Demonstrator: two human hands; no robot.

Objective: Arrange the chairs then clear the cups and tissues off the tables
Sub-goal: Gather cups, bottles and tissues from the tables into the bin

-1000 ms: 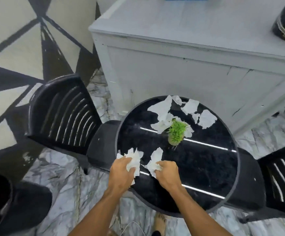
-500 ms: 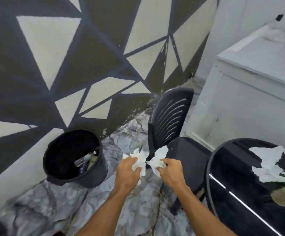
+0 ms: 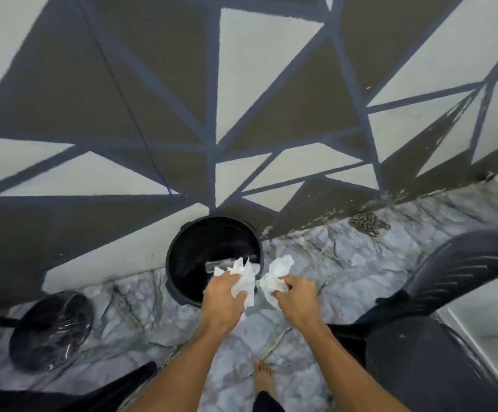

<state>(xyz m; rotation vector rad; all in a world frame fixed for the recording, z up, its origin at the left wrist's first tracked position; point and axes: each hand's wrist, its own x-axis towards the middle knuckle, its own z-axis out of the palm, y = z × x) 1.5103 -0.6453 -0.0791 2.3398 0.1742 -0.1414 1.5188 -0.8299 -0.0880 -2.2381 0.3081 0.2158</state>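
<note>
Over the near rim of the round black plastic bin [image 3: 193, 251], the left hand [image 3: 224, 297] curls its fingers round a crumpled white paper tissue [image 3: 245, 276], which sticks up past the knuckles above the bin's mouth. Just right of that grip, the right hand [image 3: 297, 298] pinches a second crumpled white tissue [image 3: 275, 279] over the grey marbled floor [image 3: 141, 316]. Further right stands a black slatted plastic chair [image 3: 464, 272]; below both wrists, a bare foot [image 3: 264, 379].

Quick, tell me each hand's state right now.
Left hand: grips a crumpled white tissue over the near rim of the black bin.
Right hand: grips a second crumpled tissue, just right of the bin.
</note>
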